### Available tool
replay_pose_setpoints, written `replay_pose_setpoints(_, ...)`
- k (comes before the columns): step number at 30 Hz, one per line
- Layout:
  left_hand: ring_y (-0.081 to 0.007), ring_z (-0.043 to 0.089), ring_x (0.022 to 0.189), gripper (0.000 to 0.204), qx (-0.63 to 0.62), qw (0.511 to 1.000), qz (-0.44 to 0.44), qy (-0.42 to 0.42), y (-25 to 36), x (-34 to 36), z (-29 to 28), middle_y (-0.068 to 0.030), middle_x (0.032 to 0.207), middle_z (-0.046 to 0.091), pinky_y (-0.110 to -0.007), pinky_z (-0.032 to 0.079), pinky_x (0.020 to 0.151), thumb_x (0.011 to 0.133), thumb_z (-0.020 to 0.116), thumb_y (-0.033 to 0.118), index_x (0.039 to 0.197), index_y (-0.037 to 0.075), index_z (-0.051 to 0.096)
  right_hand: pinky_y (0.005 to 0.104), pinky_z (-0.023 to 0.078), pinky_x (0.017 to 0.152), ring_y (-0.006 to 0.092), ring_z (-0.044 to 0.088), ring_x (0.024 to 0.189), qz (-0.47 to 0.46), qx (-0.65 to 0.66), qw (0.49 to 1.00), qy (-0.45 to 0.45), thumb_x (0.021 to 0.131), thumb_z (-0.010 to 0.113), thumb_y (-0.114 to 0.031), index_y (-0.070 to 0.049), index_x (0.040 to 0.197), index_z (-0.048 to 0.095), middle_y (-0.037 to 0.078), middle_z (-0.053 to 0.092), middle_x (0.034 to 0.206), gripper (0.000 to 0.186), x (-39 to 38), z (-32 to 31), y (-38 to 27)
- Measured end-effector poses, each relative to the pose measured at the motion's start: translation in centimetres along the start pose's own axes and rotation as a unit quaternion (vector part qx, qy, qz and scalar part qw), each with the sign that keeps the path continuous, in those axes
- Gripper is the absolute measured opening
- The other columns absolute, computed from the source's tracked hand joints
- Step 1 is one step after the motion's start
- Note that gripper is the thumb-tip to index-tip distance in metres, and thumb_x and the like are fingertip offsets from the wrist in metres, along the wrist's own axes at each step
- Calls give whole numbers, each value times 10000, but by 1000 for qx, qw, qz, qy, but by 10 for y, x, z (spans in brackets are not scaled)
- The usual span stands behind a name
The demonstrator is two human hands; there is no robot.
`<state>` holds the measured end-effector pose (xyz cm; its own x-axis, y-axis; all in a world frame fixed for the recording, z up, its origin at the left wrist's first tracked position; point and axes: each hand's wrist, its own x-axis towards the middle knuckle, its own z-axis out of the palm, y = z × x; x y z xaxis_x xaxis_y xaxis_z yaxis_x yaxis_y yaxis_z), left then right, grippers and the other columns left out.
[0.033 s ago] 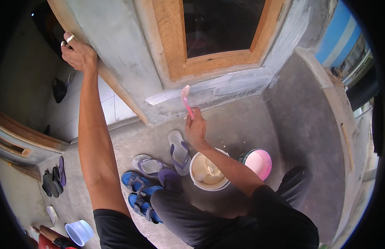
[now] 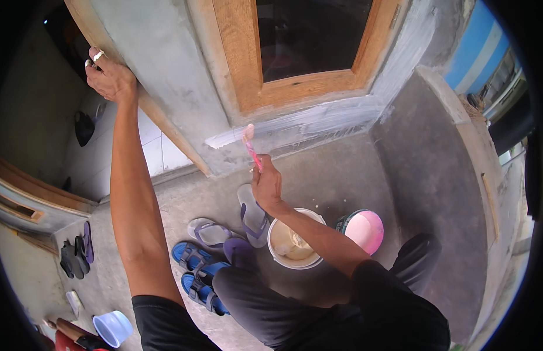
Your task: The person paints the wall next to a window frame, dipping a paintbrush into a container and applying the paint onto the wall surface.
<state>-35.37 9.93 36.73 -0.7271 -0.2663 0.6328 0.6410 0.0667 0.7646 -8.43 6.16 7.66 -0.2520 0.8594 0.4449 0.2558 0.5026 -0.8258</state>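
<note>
My left hand (image 2: 110,79) grips the edge of a wooden doorframe (image 2: 173,137) at upper left; a white band is on one finger. In my right hand (image 2: 266,184) is a pink-handled brush (image 2: 251,149), its pale tip held upright near the lower part of a grey wall (image 2: 145,52). White paint strokes (image 2: 336,114) run below a wood-framed glass pane (image 2: 306,88). Under my right arm stand a white bucket (image 2: 292,265) of beige material and a smaller pot (image 2: 365,231) with pink contents.
Flip-flops (image 2: 252,216) and blue sandals (image 2: 189,254) lie beside my legs. More footwear (image 2: 72,257) and a pale blue bucket (image 2: 110,327) are at left, near another person's limb (image 2: 69,330). A doorway shows white tiles (image 2: 151,149). A low concrete wall (image 2: 453,105) curves along the right.
My right hand has shifted a little left and down, carrying the brush tip leftward along the wall. My left hand is where it was.
</note>
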Motion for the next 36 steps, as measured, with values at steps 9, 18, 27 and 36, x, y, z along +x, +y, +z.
replay_pose_setpoints(9, -400, 558, 1105, 778, -15, 999, -35, -19, 16, -9, -3, -245, 1151, 631, -458, 386, 981, 927, 337, 612, 1162, -78, 608, 485, 502, 619, 405, 634, 751, -147, -28, 986, -76, 863, 601, -35, -33, 1034, 524, 194, 637, 840, 187, 30, 3, 18)
replay_pose_setpoints(18, -397, 568, 1087, 752, -14, 1000, -22, -13, 8, -6, -1, -235, 1143, 637, -454, 407, 960, 926, 361, 604, 1172, -62, 610, 469, 473, 619, 417, 630, 697, 89, -103, 971, 198, 912, 587, -93, -35, 1032, 609, 220, 640, 770, 135, 80, -181, 114)
replay_pose_setpoints(27, -366, 427, 1270, 863, -39, 994, -50, -84, 18, -10, -12, -247, 1330, 482, -439, 306, 1071, 902, 320, 683, 1347, -39, 483, 510, 464, 642, 465, 604, 754, 32, -82, 982, 168, 889, 570, -31, -2, 1088, 558, 253, 613, 801, 202, 46, -62, 53)
replay_pose_setpoints(36, -382, 432, 1258, 842, -58, 995, -35, -70, 23, -15, -3, -260, 1313, 507, -452, 311, 1067, 924, 333, 662, 1317, -62, 503, 481, 511, 646, 416, 636, 768, -162, 32, 980, -109, 855, 567, 1, -5, 1072, 532, 218, 639, 842, 220, 10, 4, -1)
